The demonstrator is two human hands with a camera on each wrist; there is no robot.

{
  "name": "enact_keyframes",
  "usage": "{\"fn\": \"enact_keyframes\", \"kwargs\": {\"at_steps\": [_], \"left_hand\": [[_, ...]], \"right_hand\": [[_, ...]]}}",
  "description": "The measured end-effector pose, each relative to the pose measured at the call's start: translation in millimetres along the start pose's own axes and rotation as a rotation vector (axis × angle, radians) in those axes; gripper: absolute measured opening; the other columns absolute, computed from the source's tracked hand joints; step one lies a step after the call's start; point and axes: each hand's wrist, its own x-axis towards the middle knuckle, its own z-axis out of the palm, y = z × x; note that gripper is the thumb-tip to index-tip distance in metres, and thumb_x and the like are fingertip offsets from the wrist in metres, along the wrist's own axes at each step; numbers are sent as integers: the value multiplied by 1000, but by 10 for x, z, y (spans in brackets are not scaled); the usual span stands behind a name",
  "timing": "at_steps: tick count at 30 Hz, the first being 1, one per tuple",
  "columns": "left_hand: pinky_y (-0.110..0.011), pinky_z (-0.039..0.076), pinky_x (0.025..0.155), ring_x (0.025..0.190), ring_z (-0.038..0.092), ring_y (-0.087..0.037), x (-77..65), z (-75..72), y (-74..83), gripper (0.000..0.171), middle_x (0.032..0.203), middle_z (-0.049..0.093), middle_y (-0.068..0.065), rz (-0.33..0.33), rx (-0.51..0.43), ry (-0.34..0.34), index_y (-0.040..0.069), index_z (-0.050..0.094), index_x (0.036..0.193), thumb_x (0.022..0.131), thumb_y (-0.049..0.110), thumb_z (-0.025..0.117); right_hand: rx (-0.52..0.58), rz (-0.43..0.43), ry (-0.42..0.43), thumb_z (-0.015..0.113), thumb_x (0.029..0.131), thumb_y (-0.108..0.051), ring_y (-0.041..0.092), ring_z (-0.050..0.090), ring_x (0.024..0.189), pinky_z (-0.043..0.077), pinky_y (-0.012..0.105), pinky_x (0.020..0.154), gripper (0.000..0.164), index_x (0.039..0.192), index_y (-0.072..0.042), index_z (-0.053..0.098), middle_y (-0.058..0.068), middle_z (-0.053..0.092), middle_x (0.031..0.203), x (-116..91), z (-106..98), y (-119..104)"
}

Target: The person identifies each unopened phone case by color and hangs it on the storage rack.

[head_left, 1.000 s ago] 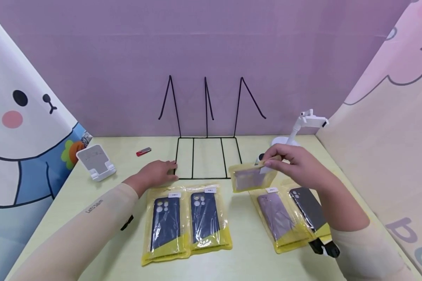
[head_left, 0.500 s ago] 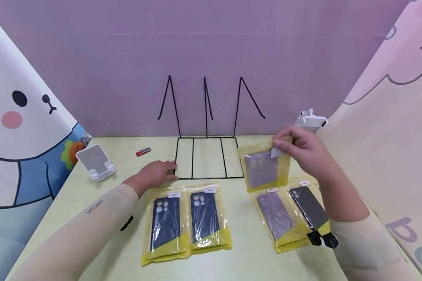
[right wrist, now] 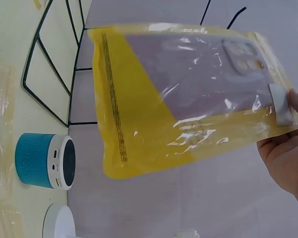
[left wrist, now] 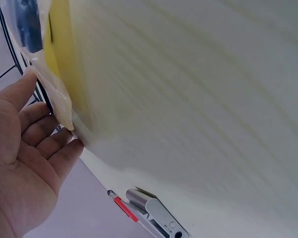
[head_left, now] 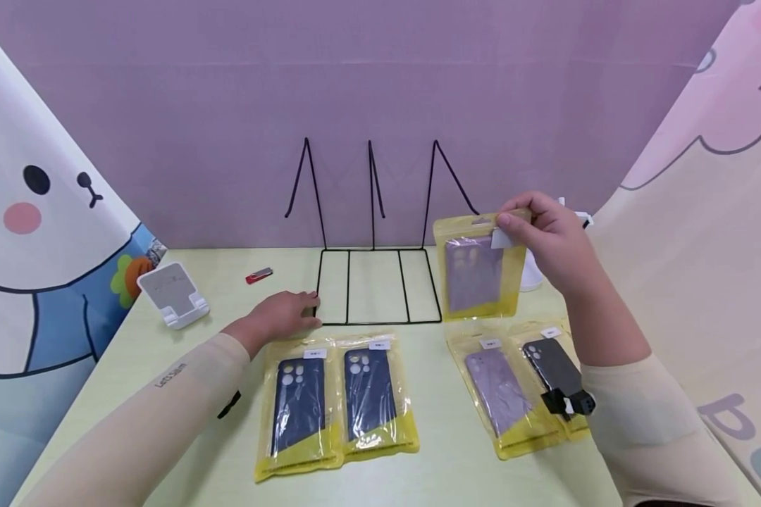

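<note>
My right hand (head_left: 548, 239) pinches the top corner of a yellow-edged clear bag (head_left: 475, 264) with a purple phone case inside, by its white label. The bag hangs upright at the right of the black wire rack (head_left: 378, 323); in the right wrist view it lies across the middle (right wrist: 188, 94). At the rack's left base wire, my left hand (head_left: 282, 315) rests with fingers and thumb slightly apart; its loosely extended fingers (left wrist: 44, 131) touch there in the left wrist view. Two bagged dark blue phone cases (head_left: 298, 405) (head_left: 369, 394) lie in front of the rack.
At the right lie a bagged purple case (head_left: 496, 387) and a bagged black case (head_left: 553, 366). A blue speaker (right wrist: 37, 159) and a white stand (head_left: 530, 273) are behind them. A red USB stick (head_left: 258, 275) and white phone stand (head_left: 174, 292) sit at the left.
My right hand has lifted the bagged purple phone case up and back, turning it from tilted to upright beside the rack. The left hand has stayed at the rack's base.
</note>
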Motion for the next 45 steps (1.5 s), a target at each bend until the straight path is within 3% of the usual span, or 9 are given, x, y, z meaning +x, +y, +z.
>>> {"fn": "enact_keyframes", "kwargs": {"at_steps": [11, 19, 45], "left_hand": [[-51, 30, 117, 146, 30, -34, 14, 17, -28, 63, 158, 33, -9, 29, 6, 14, 12, 43, 149, 97, 44, 58], [-51, 30, 117, 147, 29, -33, 21, 37, -28, 63, 159, 32, -8, 11, -1, 2, 13, 42, 149, 97, 44, 58], [-51, 33, 115, 145, 33, -33, 41, 55, -38, 62, 158, 34, -8, 49, 27, 19, 12, 43, 149, 97, 44, 58]], "right_hand": [[-107, 115, 9, 65, 95, -30, 18, 53, 77, 49, 22, 63, 25, 106, -7, 65, 4, 54, 84, 248, 38, 205], [-306, 218, 16, 61, 93, -49, 20, 51, 86, 45, 24, 68, 39, 109, -14, 63, 3, 58, 96, 448, 95, 234], [-433, 338, -62, 51, 97, -54, 22, 48, 95, 43, 35, 77, 44, 117, -16, 57, 2, 55, 107, 1042, 174, 260]]}}
